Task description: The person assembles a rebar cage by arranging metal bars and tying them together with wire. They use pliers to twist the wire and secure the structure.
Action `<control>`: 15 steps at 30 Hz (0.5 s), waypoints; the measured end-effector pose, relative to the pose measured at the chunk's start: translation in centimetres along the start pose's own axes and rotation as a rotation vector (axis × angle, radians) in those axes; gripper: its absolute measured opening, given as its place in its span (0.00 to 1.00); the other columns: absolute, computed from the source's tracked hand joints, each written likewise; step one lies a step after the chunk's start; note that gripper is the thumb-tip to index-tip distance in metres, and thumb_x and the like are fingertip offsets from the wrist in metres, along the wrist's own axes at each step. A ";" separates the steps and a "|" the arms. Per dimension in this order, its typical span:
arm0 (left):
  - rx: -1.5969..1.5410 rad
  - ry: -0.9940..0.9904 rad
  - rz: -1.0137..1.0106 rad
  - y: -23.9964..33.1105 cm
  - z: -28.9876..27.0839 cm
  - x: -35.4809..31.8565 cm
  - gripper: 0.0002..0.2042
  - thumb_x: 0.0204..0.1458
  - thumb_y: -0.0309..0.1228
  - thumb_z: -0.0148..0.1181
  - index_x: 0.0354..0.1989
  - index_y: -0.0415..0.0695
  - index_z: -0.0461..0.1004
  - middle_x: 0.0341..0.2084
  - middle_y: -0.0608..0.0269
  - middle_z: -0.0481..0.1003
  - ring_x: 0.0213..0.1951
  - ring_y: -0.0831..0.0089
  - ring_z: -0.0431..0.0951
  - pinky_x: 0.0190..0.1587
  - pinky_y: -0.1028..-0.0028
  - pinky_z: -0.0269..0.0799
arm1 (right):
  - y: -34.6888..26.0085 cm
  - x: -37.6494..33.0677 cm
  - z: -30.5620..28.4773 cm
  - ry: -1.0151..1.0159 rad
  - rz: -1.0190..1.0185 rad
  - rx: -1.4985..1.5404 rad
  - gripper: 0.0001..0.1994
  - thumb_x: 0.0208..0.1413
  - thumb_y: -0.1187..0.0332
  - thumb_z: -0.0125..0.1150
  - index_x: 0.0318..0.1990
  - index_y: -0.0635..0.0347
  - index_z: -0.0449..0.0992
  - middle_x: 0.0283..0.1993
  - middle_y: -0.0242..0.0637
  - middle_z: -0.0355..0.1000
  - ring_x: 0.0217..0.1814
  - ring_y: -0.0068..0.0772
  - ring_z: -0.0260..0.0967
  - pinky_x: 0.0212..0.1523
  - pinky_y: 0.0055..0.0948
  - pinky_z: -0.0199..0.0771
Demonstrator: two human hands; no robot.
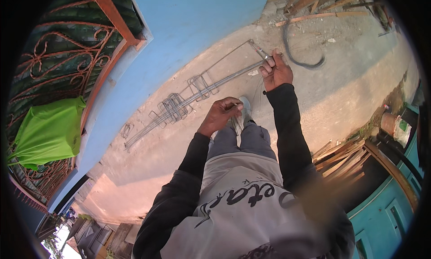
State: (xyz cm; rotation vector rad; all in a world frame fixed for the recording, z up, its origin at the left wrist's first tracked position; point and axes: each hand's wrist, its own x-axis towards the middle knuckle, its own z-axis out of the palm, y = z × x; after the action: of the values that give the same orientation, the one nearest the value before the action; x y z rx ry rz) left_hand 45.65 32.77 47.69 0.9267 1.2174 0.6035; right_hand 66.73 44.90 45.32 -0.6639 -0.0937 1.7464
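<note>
My right hand (277, 72) is closed around a slim metal tool (260, 51) that looks like pincers. Its tip reaches to the end of a bundle of long steel rods (229, 79) lying on the ground. Closer to my body, my left hand (223, 115) pinches a bunch of thin wires (238, 124), which hang down in front of my shoes. Several bent rectangular wire stirrups (173, 107) are gathered around the rods left of my hands. A thinner rod (220, 59) runs beside the bundle toward the tool. My fingers partly hide the tool's grips.
A curved bundle of dark wire (289, 50) lies beyond my right hand. Wood scraps (321, 1) are piled at the far right, more planks (343, 160) nearer. A blue wall (188, 21) borders the left, with a green cloth (49, 131) hanging on a metal grille.
</note>
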 end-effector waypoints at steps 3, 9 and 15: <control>-0.238 0.118 0.012 0.5 -0.6 -0.7 0.09 0.58 0.34 0.63 0.34 0.42 0.76 0.19 0.70 0.71 0.24 0.81 0.68 0.37 0.76 0.71 | -0.3 -0.7 5.4 -0.009 0.004 -0.133 0.13 0.66 0.64 0.55 0.54 0.57 0.68 0.35 0.33 0.70 0.36 0.34 0.70 0.43 0.37 0.74; -0.396 0.343 0.042 2.7 0.0 -1.4 0.17 0.61 0.45 0.59 0.34 0.41 0.75 0.18 0.71 0.68 0.21 0.83 0.65 0.25 0.77 0.65 | 2.5 -5.0 5.4 -0.210 0.299 -0.138 0.21 0.65 0.63 0.55 0.62 0.59 0.64 0.49 0.43 0.75 0.52 0.42 0.74 0.58 0.43 0.73; -0.324 0.328 0.025 4.7 -2.2 -3.1 0.26 0.62 0.56 0.50 0.36 0.41 0.77 0.18 0.71 0.69 0.19 0.84 0.63 0.23 0.79 0.62 | 4.9 -6.6 6.5 -0.093 0.254 -0.104 0.15 0.67 0.60 0.52 0.57 0.55 0.67 0.32 0.29 0.66 0.35 0.29 0.66 0.46 0.34 0.69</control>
State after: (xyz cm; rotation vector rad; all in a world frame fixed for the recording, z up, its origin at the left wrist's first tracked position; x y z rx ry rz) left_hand 43.10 33.30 53.15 0.5839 1.3480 0.9683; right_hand 60.29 39.21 51.28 -0.6935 -0.1708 2.0283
